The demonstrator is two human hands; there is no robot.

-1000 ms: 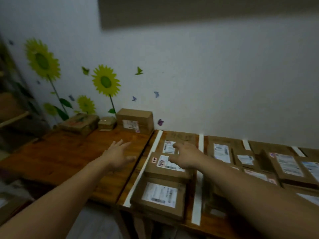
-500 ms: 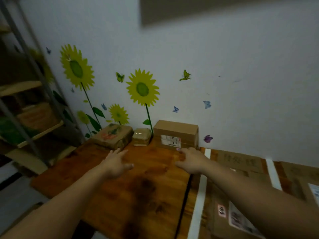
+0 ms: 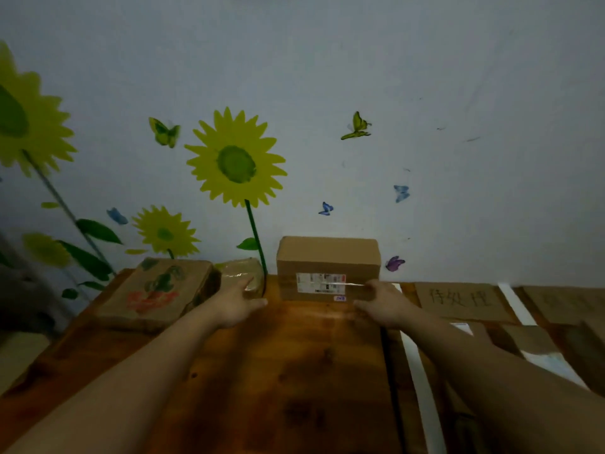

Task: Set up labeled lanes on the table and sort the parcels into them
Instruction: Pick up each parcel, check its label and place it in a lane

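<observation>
Nearest the camera, the wooden desk (image 3: 278,371) is bare between two outstretched forearms. At near right, a white tape strip (image 3: 422,381) runs toward the far side; right of it lie flat cardboard parcels (image 3: 527,339), partly blurred.

Farther on, the left hand (image 3: 235,304) hovers with fingers spread, its fingertips near a small tape-wrapped packet (image 3: 244,273). The right hand (image 3: 381,304) has its grip spread as well, fingers touching the lower right corner of the cardboard box (image 3: 327,267); it is not closed around it.

The box stands upright at the far desk edge against the wall (image 3: 458,126), its shipping label (image 3: 320,282) facing the camera. Left of the packet lies a flat printed carton (image 3: 157,293). Right of the box, a cardboard lane sign (image 3: 461,299) with handwritten characters lies flat.

Sunflower decals (image 3: 235,162) cover the wall behind.
</observation>
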